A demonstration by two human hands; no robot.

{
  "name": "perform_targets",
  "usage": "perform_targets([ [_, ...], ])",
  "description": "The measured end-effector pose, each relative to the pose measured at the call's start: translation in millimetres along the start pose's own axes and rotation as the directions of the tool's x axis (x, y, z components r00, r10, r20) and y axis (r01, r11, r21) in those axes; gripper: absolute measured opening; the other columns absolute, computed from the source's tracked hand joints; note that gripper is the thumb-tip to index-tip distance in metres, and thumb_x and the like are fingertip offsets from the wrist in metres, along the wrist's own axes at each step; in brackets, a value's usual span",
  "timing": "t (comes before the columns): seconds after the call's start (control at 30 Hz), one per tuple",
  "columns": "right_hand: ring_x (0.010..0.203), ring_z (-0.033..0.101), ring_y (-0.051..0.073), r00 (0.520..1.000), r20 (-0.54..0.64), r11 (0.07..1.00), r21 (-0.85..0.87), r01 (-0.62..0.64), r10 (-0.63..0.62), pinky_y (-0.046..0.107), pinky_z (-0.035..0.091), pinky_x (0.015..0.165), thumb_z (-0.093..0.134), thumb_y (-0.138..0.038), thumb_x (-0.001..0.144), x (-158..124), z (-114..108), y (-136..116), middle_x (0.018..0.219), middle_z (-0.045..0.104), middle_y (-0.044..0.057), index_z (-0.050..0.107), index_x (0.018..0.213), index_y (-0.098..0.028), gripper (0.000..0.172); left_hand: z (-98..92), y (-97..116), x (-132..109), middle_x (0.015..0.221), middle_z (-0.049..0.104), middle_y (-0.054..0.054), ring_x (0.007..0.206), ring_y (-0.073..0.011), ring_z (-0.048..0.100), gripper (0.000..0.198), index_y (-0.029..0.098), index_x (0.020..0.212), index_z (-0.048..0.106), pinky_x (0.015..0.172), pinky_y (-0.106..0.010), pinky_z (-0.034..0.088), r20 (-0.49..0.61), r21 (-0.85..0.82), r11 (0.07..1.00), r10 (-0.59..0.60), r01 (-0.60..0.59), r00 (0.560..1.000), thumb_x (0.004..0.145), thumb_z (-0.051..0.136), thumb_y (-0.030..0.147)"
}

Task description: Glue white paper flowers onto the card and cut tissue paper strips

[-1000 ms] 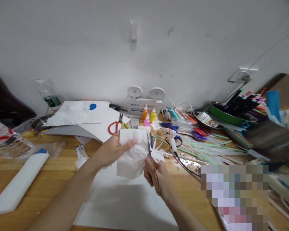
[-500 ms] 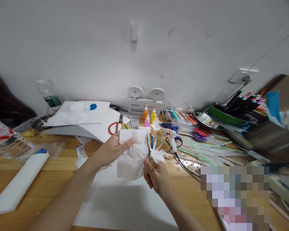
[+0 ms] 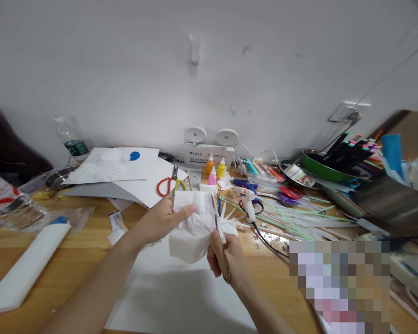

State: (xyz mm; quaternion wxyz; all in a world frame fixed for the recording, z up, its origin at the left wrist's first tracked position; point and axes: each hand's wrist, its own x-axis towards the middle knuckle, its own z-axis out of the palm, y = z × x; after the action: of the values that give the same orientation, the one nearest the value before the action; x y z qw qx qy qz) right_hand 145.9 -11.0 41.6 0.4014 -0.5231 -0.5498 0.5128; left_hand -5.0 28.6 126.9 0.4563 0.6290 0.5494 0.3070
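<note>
My left hand (image 3: 170, 217) pinches a white tissue (image 3: 190, 246), its thumb lying across the front and the other fingers hidden behind. The tissue hangs creased above a large white sheet (image 3: 170, 297) on the table. Scissors (image 3: 223, 253) with brownish handles are gripped in my right hand (image 3: 231, 260), blades pointing up along the tissue's right edge. A narrow white strip (image 3: 221, 231) stands off to the right of the blades. Behind my right hand, thin white paper strips (image 3: 226, 214) fan out.
Red-handled scissors (image 3: 164, 186) and yellow-handled pliers (image 3: 181, 183) lie behind my left hand. Small paint bottles (image 3: 212, 176) stand at the back. To the right are a glue gun (image 3: 249, 206) with its cord and a green pan (image 3: 329, 169) of markers. A folded white piece (image 3: 28, 269) lies left.
The tissue's lower part has crumpled and bulged slightly, and a narrow white strip now shows beside the scissor blades. Both hands have stayed almost in place.
</note>
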Motion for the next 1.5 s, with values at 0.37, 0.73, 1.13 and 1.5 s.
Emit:
perform_targets([
  [0.37,0.026,0.03,0.005,0.999,0.001,0.999,-0.014,0.037,-0.037,0.018,0.022,0.029,0.028,-0.065,0.076,-0.6,-2.7,3.0,0.03,0.033,-0.004,0.033,0.039,-0.019,0.059,-1.9,1.6,-1.4,0.058,0.054,0.002,0.05,-0.0096,0.046,0.026,0.015,0.065,0.055,0.04,-0.018,0.033,0.088,0.031,0.999,0.007,-0.009,0.996,0.067,0.058,0.041],
  [0.73,0.025,0.028,0.005,1.0,-0.02,1.0,-0.023,0.006,-0.007,0.018,0.021,0.028,0.03,-0.068,0.073,1.4,-2.5,0.3,0.028,0.031,-0.005,0.032,0.04,-0.02,0.058,-0.4,-2.9,-0.6,0.067,0.062,-0.001,0.056,-0.0116,0.053,0.025,0.015,0.069,0.06,0.046,-0.018,0.039,0.17,-0.016,0.999,-0.03,0.033,0.985,0.068,0.057,0.04],
  [1.13,0.022,0.026,0.005,1.0,-0.011,0.998,-0.055,0.008,-0.009,0.02,0.019,0.028,0.028,-0.07,0.071,3.2,-2.8,2.3,0.024,0.029,-0.004,0.032,0.034,-0.02,0.062,-0.7,1.7,-1.6,0.058,0.057,0.002,0.051,-0.0104,0.049,0.02,0.017,0.064,0.059,0.045,-0.019,0.038,0.138,0.024,0.998,0.058,-0.062,0.989,0.07,0.055,0.036],
  [1.5,0.037,0.037,0.007,0.99,0.039,0.975,0.179,0.129,-0.138,0.02,0.029,0.038,0.03,-0.063,0.077,5.8,-2.8,15.7,0.043,0.043,-0.003,0.052,0.072,-0.012,0.056,-17.3,-9.5,5.7,0.076,0.068,-0.003,0.071,-0.0195,0.062,0.026,0.016,0.08,0.062,0.058,-0.023,0.048,-0.117,-0.231,0.973,-0.021,-0.006,0.993,0.064,0.062,0.037],
])
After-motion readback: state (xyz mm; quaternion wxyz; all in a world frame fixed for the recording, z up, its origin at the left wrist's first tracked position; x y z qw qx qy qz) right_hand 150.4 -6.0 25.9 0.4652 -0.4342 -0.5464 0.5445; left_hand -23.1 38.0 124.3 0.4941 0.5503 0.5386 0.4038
